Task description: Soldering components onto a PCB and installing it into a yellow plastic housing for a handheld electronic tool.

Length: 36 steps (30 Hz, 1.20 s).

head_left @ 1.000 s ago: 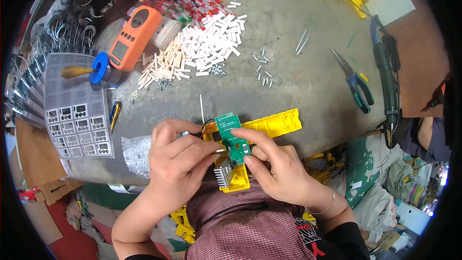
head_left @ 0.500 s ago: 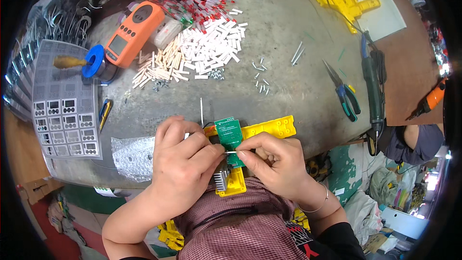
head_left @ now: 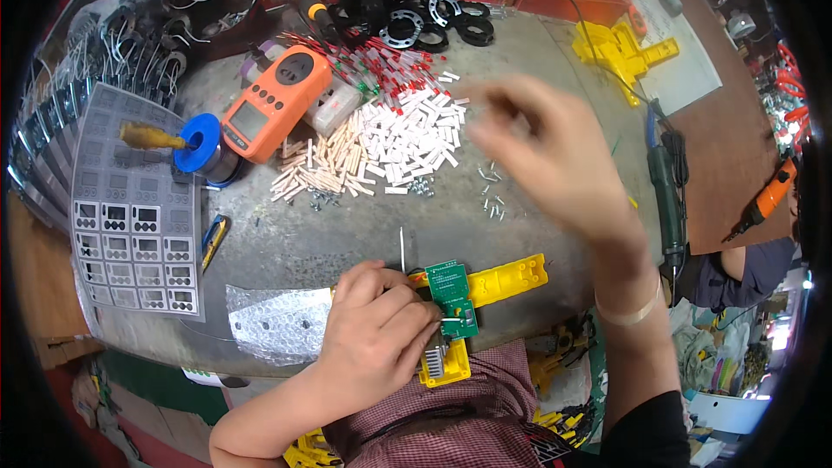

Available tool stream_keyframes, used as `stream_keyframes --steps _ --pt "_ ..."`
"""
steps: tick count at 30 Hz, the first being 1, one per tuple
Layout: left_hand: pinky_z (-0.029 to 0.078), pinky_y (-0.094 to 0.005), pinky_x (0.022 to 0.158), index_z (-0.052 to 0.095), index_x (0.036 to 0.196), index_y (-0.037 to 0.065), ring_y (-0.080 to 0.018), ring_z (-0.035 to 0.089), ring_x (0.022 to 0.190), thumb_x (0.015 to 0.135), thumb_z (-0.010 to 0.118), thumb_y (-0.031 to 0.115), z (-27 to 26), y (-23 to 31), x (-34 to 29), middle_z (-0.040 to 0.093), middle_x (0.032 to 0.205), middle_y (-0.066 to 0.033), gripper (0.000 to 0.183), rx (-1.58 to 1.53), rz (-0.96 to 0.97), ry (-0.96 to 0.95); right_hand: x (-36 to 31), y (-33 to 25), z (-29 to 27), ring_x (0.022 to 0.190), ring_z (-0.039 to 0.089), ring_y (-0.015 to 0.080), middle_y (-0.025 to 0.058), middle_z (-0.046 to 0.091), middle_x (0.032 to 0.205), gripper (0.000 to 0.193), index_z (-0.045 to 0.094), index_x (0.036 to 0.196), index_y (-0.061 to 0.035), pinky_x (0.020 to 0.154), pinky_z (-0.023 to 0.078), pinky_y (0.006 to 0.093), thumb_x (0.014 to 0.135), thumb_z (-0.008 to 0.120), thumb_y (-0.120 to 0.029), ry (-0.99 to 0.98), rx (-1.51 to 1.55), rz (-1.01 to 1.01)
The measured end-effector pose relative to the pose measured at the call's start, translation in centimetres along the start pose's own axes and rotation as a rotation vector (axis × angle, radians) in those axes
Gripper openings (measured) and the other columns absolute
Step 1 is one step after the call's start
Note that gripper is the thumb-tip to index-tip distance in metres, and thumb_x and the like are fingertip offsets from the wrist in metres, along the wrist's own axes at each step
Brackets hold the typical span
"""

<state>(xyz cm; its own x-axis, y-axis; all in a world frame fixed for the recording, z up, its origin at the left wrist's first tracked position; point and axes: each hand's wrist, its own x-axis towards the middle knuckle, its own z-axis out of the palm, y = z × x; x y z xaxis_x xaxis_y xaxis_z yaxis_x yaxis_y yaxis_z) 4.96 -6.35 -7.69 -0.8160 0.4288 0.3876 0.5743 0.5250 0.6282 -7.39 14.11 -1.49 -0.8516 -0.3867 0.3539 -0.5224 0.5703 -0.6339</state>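
My left hand (head_left: 377,325) is closed at the left edge of a green circuit board (head_left: 448,286), its fingertips pinching a thin white wire-like piece (head_left: 451,321) that lies across the board. Under the board is a yellow plastic casing (head_left: 511,280), its arm reaching right and its lower end at my lap. A finned grey heat sink (head_left: 435,362) sits in that lower end, below my fingers. Off to the upper right, my right hand (head_left: 555,152) is raised over the bench, smeared by motion. It is nearest the pile of white sleeve-like pieces (head_left: 416,139), and its fingers do not show clearly.
Bubble wrap (head_left: 277,325) lies left of my left hand. Farther back are an orange meter (head_left: 277,104), a blue solder spool (head_left: 204,147), wooden-coloured sticks (head_left: 325,160) and loose screws (head_left: 492,191). A dark green tool (head_left: 666,199) and yellow casings (head_left: 620,52) are at right.
My right hand has let go at the board and swung up and away over the bench. My left hand stays at the board. The whole view has shifted.
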Motion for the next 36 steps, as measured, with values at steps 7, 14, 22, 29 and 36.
stream_keyframes --steps 7,14,22,29,36 --pt "0.046 -0.0468 0.088 0.066 0.080 0.007 -0.0275 0.059 0.087 0.065 0.077 0.006 0.2 0.3 0.6 0.060 0.080 -0.0044 0.019 -0.052 0.033 -0.038 18.2 4.7 10.3 0.106 0.064 0.0328 0.0138 0.068 0.114 0.049 0.058 0.131 -0.0231 0.088 0.052 0.0431 0.083 0.064 -0.017 -0.068 -0.248 -0.269" --pt "0.044 -0.0464 0.091 0.067 0.078 0.006 -0.0284 0.057 0.089 0.065 0.076 0.003 -0.2 0.0 1.1 0.060 0.080 -0.0039 0.016 -0.115 -0.003 -0.082 18.0 4.0 8.6 0.062 0.064 0.0189 0.0084 0.065 0.068 0.002 0.061 0.086 -0.0054 0.061 0.052 0.0328 0.085 0.063 -0.006 0.380 0.518 -0.607" --pt "0.044 -0.0424 0.085 0.070 0.077 0.006 -0.0297 0.054 0.086 0.063 0.074 -0.002 -0.7 0.3 0.8 0.055 0.076 -0.0066 0.017 -0.036 -0.059 -0.132 -1.6 4.2 -3.7 0.074 0.062 0.0139 0.0062 0.063 0.083 0.028 0.059 0.116 -0.0018 0.070 0.053 0.0247 0.089 0.060 -0.011 0.740 0.429 -0.195" --pt "0.045 -0.0399 0.080 0.068 0.076 0.003 -0.0304 0.053 0.086 0.062 0.072 -0.006 -0.8 1.4 1.6 0.057 0.077 -0.0079 0.017 -0.028 -0.103 -0.187 -10.6 2.4 -1.8 0.043 0.034 0.0032 -0.0020 0.046 0.060 0.030 0.057 0.084 -0.0054 0.039 0.024 0.0205 0.088 0.056 -0.035 0.400 0.782 0.366" --pt "0.045 -0.0388 0.081 0.069 0.078 0.001 -0.0298 0.053 0.087 0.065 0.071 -0.006 -0.9 1.7 1.4 0.059 0.078 -0.0084 0.016 -0.003 -0.129 -0.176 -10.5 2.9 0.2 0.039 0.032 0.0030 0.0042 0.052 0.063 0.030 0.053 0.088 -0.0032 0.039 0.027 0.0185 0.090 0.051 -0.033 0.348 0.781 0.408"
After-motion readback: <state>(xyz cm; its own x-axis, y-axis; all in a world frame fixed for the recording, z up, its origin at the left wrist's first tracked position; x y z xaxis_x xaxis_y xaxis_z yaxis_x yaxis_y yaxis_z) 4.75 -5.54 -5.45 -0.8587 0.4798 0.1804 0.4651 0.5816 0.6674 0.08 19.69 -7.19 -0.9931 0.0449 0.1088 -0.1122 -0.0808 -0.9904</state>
